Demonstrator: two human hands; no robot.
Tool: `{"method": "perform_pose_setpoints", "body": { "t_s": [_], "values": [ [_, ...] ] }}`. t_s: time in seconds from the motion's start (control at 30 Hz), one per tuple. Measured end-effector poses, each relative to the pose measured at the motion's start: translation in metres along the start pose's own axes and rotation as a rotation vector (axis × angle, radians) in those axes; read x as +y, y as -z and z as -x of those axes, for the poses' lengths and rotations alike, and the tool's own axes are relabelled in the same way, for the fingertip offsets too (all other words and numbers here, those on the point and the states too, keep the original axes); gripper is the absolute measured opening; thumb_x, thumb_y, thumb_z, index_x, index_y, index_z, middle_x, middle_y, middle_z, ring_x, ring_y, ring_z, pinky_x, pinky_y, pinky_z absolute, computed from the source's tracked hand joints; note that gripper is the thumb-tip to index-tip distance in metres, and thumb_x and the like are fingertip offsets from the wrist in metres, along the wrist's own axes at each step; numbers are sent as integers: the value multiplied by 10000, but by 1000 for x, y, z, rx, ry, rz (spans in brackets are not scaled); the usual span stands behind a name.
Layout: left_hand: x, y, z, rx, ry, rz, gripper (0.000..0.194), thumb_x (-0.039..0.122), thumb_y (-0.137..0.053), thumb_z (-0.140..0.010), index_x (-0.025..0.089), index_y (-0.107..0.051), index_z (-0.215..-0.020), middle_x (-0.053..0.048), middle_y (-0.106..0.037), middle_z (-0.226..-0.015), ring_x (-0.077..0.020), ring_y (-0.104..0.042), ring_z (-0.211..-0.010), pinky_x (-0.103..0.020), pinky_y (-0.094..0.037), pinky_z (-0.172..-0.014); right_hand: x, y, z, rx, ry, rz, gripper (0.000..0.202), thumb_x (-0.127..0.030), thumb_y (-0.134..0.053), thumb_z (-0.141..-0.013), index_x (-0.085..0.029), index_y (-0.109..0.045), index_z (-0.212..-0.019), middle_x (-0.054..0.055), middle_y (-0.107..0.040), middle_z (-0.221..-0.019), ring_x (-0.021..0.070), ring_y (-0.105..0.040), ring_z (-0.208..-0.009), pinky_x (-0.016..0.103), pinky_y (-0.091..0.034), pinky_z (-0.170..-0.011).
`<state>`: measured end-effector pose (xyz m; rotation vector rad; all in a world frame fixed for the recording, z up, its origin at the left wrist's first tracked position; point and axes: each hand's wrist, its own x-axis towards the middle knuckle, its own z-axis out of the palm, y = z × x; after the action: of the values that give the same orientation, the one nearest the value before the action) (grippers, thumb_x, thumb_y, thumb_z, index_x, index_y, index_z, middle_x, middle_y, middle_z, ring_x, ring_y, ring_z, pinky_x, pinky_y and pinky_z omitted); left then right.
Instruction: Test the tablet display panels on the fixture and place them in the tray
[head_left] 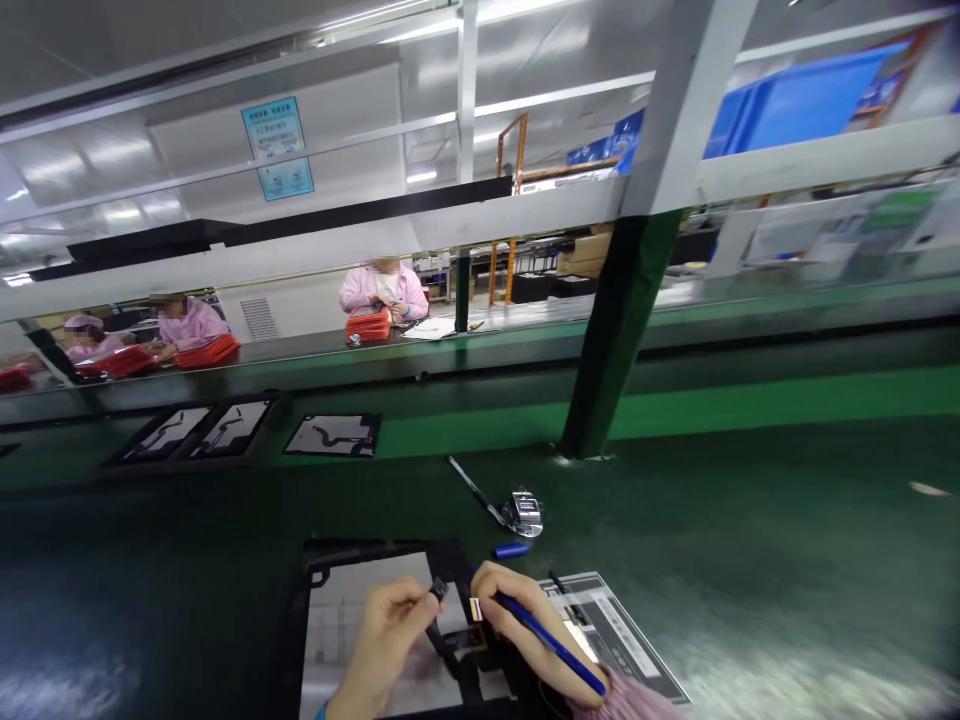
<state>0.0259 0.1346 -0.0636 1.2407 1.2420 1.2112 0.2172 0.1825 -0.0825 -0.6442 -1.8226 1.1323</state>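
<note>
flex cable: thin black strip rising off the panel, its small dark connector end pinched at top, lower run dark against the pale surface
panel: flat tablet-like unit in a black frame, pale grey face, low centre on the green bench, right under both hands
left hand: fingers closed narrow, thumb and forefinger gripping the cable's connector end
right hand: closed round a blue pen lying slantwise through the fingers, fingertips also nipping a small white-and-orange tab just beside the cable; pink cuff at wrist
risk: cable looks thin and bent up, so a hard pull or twist could likely crease it or tear it at the root; pen in the same hand crowds the grip, tab may slip; pen tip could mark the pale face
paper: printed sheet partly under the right hand, touching the panel's right edge
near bench: blue cap just beyond the panel, tweezers with a metal clip further back
conveyor: 3 more panels lined up left on the green belt
far side: 3 people in pink coats, red cases before them, well apart
blur: right bench edge smeared, nothing legible there
</note>
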Motion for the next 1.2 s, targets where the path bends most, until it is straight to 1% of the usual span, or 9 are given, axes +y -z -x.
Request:
{"method": "perform_pose_setpoints", "body": {
  "t_s": [0.07, 0.13, 0.27, 0.37, 0.63, 0.8, 1.0, 1.1, 1.2],
  "values": [
    [-5, -12, -1, -53, 20, -22, 446, 572, -657, -749, 161, -593, -587, 14, -512, -591, -137, -479, -619, -266, -386, -624, 0, 0, 0, 16, 33, 17, 347, -382, -461, -953, -196, -478, -661, 9, -526, -702, 138, -508, -636, 258, -393, -603],
    [-9, -15, 0, -86, 31, -44, 440, 567, -653, -751, 161, -580, -597, 7, -522, -604, -144, -486, -625, -268, -377, -618, 0, -1, 0, 21, 65, 40, 331, -356, -453, -953, -198, -468, -663, 10, -527, -701, 136, -505, -631, 255, -390, -599],
    [-12, -11, 4, -90, 18, -107, 386, 501, -626, -791, 169, -556, -606, 11, -503, -623, -146, -473, -637, -275, -354, -626, 2, -5, 1, 1, 71, 97, 284, -291, -460, -935, -202, -438, -666, 9, -518, -694, 133, -493, -623, 248, -374, -586],
    [-13, -9, 5, -83, -16, -203, 360, 456, -581, -829, 176, -530, -608, 14, -480, -636, -149, -466, -644, -279, -341, -623, 5, -7, 3, -17, 64, 117, 260, -264, -466, -920, -202, -434, -670, 8, -514, -693, 133, -486, -619, 247, -362, -580],
    [-10, -12, 7, -73, -55, -363, 365, 448, -534, -865, 187, -512, -611, 13, -469, -647, -144, -464, -633, -276, -321, -596, -2, -6, 2, -32, 42, 88, 257, -251, -461, -912, -203, -428, -662, 5, -514, -688, 132, -488, -617, 246, -364, -582],
    [-7, -12, 9, -69, -97, -451, 338, 418, -529, -878, 183, -574, -640, 0, -510, -655, -146, -488, -639, -269, -327, -584, 1, -7, 2, -48, 22, 115, 236, -234, -465, -893, -205, -425, -662, 1, -506, -689, 131, -482, -613, 246, -361, -579],
    [-9, -9, 11, -95, -139, -498, 284, 347, -555, -868, 179, -647, -657, -12, -554, -647, -153, -532, -647, -267, -364, -608, 5, -9, 4, -117, 27, 134, 196, -197, -486, -827, -203, -421, -642, -11, -485, -656, 122, -464, -586, 238, -334, -552],
    [-10, -8, 11, -94, -138, -502, 252, 309, -573, -849, 180, -669, -655, -21, -580, -645, -160, -544, -655, -270, -373, -610, 4, -8, 4, -135, 27, 137, 207, -202, -492, -828, -201, -427, -632, -9, -493, -655, 122, -471, -588, 240, -340, -552],
    [-10, -7, 11, -88, -122, -489, 252, 320, -588, -841, 180, -687, -656, -28, -594, -640, -162, -542, -641, -271, -375, -600, 2, -7, 4, -139, 39, 139, 229, -243, -483, -865, -200, -455, -642, 4, -514, -675, 129, -486, -605, 248, -362, -560]
  ]
}}
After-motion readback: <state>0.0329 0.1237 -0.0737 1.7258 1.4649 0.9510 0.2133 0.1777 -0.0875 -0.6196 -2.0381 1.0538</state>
